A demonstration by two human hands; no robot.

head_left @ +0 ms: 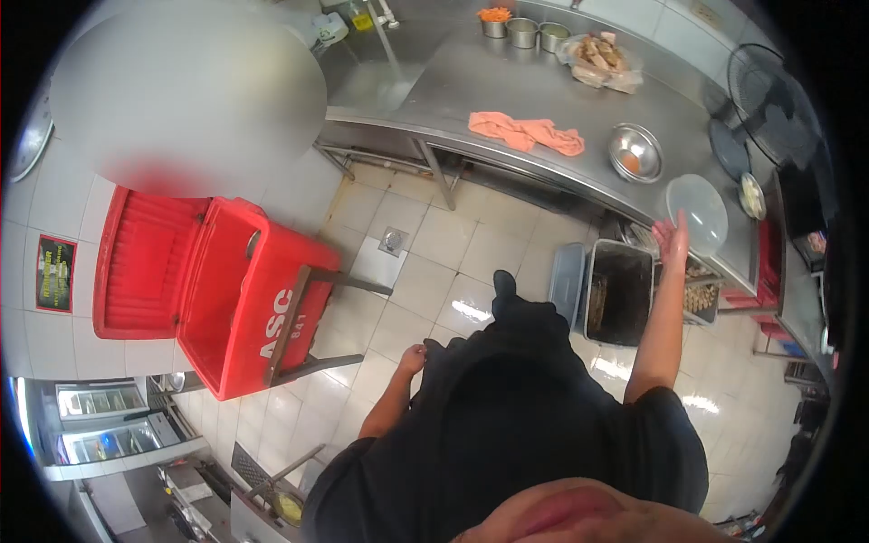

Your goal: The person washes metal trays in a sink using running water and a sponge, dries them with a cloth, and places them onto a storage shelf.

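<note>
Down at my side by the black clothing is my left hand (414,359), its fingers curled in and nothing visible in them. My right hand (670,242) reaches forward to the counter's front edge, fingers stretched out and spread. Its fingertips are at the near left rim of a translucent plastic bowl or lid (699,213); whether they touch it I cannot tell. Beyond that stands a steel bowl (648,145) with something orange inside. An orange cloth (520,132) lies crumpled farther left on the steel counter (453,81).
Water runs from a faucet (387,45) into the sink. Bagged meat pieces (602,59) and small steel containers (522,33) stand at the counter's back. A dark-lined bin (625,290) is below my right arm. An open red cooler box (262,299) and a blurred person stand left.
</note>
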